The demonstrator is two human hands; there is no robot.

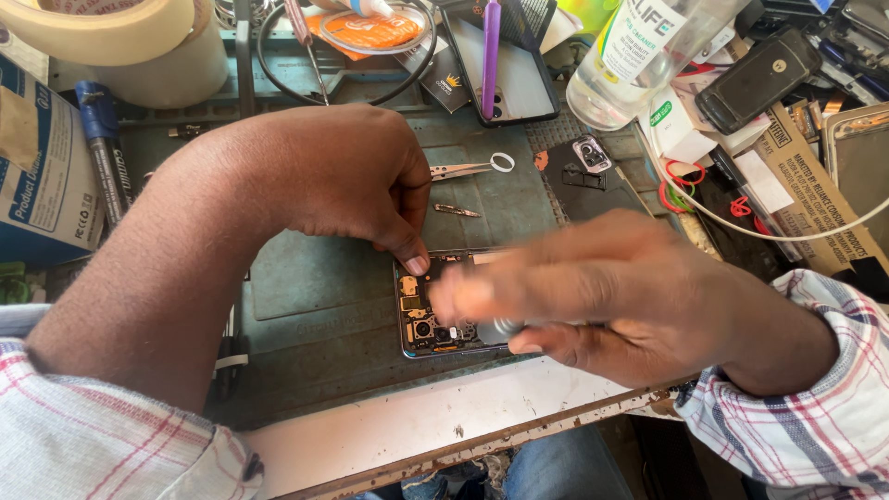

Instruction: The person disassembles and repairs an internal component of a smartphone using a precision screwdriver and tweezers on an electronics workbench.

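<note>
Nearest the camera, the pale front edge of the bench (435, 431) runs across the bottom, with checked shirt sleeves at both lower corners. Just beyond it an opened phone (428, 319), its back off and its circuit boards and camera parts showing, lies flat on a grey-green work mat (315, 278). The right hand (611, 292) is blurred and lies over the right part of the phone; its fingers (482, 296) seem curled together around something small and silvery, but the blur hides what it is, so I cannot tell how they grip. The left hand (347, 176) comes in from the left with its fingers bent under, and its thumb tip presses on the upper left edge of the phone; it holds nothing that shows. Just behind the left hand a pair of tweezers (463, 169) and a small metal piece (457, 211) lie on the mat, and to their right rests a dark phone back cover (593, 181). Farther back stand a clear plastic bottle (630, 56), another phone with a purple tool across it (509, 65), a roll of tape (111, 37) and a marker (104, 153) beside a blue box (42, 176).
</note>
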